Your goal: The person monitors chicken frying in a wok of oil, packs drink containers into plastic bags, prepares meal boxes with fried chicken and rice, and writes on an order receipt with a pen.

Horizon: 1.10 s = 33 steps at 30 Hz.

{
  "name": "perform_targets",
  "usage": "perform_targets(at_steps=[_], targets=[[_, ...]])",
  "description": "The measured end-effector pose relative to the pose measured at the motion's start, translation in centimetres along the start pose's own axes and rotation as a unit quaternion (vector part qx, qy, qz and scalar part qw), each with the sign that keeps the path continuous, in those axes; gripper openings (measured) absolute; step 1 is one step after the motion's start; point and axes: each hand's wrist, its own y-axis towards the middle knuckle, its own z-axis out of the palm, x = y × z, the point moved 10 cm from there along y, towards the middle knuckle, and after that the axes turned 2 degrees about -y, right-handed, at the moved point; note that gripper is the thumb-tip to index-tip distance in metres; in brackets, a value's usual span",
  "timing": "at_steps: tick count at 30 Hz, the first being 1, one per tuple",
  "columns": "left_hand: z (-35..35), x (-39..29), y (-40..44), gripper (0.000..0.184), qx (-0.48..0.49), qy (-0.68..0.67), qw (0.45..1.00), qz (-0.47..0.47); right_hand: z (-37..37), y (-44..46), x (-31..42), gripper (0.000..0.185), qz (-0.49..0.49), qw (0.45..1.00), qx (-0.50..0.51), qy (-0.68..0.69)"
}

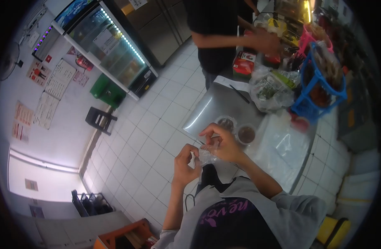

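Between my two hands, close in front of my body, is a small clear plastic bag (208,156). My left hand (185,165) pinches its left side, thumb and fingers bent together. My right hand (222,143) grips the other side with curled fingers. What the bag contains, if anything, is too blurred to make out. Just beyond my right hand, two round clear tubs stand on the metal table (211,110). The nearer tub (246,135) has something dark brown inside; the other tub (226,122) is partly covered by my hand.
Clear plastic sheets (277,145) lie along the table's right side. Farther back are a bag of greens (265,89), a blue basket (319,87), a pink basket (315,39) and a red box (243,64). A person (215,37) in black works there. A glass-door fridge (111,45) stands left.
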Motion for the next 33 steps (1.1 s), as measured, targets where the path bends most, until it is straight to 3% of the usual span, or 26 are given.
perform_targets(at_steps=[3,6,7,8,9,11,13,14,15,18,19,21,22,24,25,26,27,29,32,33], targets=[[-3.9,0.6,3.3,0.020,0.010,-0.001,1.000,0.001,2.0,3.4,-0.5,0.032,0.018,0.998,-0.053,-0.019],[-7.8,5.5,5.3,0.019,0.008,0.039,0.999,0.031,2.9,6.1,-0.4,0.030,0.003,0.980,-0.147,-0.132],[-9.0,6.6,6.0,0.019,0.012,0.036,0.999,0.032,2.5,6.5,-0.2,0.031,-0.033,0.958,-0.217,-0.187],[-11.3,7.0,6.7,0.019,-0.049,0.073,0.995,0.053,2.3,6.6,0.2,0.032,-0.069,0.926,-0.283,-0.240],[-13.5,7.2,7.3,0.018,-0.112,0.109,0.985,0.076,3.3,7.4,-0.2,0.032,-0.068,0.925,-0.286,-0.243],[-13.4,10.2,8.5,0.027,-0.124,0.126,0.982,0.065,5.1,9.3,-3.6,0.034,0.017,0.962,-0.263,-0.075],[-13.7,12.3,10.3,0.035,-0.192,-0.137,0.971,0.035,6.7,11.1,-5.2,0.034,0.013,0.969,-0.244,-0.039],[-11.1,15.2,10.3,0.037,-0.140,-0.345,0.916,-0.151,7.5,11.7,-5.8,0.034,0.023,0.972,-0.232,-0.033],[-11.2,16.2,10.7,0.037,-0.133,-0.347,0.916,-0.150,8.0,12.1,-6.4,0.034,0.034,0.975,-0.219,-0.030],[-8.4,20.3,12.5,0.030,-0.004,-0.263,0.959,-0.107,7.0,12.8,-8.2,0.035,-0.008,0.970,-0.229,-0.081],[-8.6,20.4,12.8,0.030,0.002,-0.266,0.958,-0.106,6.5,12.8,-8.9,0.035,-0.007,0.968,-0.234,-0.084],[-11.4,19.9,13.2,0.024,-0.081,-0.043,0.993,-0.077,4.9,11.8,-9.1,0.037,-0.001,0.927,-0.312,-0.210],[-11.5,19.2,13.6,0.024,-0.079,-0.045,0.993,-0.078,5.4,12.1,-8.9,0.037,0.001,0.926,-0.313,-0.211],[-14.1,18.6,13.5,0.014,-0.234,-0.117,0.959,-0.105,5.4,12.1,-9.0,0.026,0.030,0.911,-0.384,-0.144],[-14.2,19.1,13.6,0.014,-0.237,-0.117,0.958,-0.107,5.7,12.7,-9.0,0.026,0.031,0.913,-0.381,-0.144],[-14.4,18.7,13.9,0.010,-0.234,-0.057,0.970,-0.045,7.0,13.7,-12.4,0.025,0.126,0.932,-0.332,0.077],[-14.5,18.2,14.0,0.005,-0.227,0.004,0.974,0.016,10.0,14.3,-15.1,0.030,0.216,0.892,-0.265,0.295],[-15.0,19.5,14.0,0.006,-0.237,0.006,0.971,0.039,11.4,15.0,-15.3,0.038,0.241,0.880,-0.217,0.347],[-15.2,19.7,13.8,0.009,-0.211,0.035,0.977,-0.004,12.2,15.5,-17.7,0.050,0.262,0.865,-0.126,0.408],[-15.3,19.5,13.9,0.008,-0.227,-0.012,0.974,-0.018,12.9,16.2,-17.3,0.055,0.258,0.867,-0.084,0.417]])
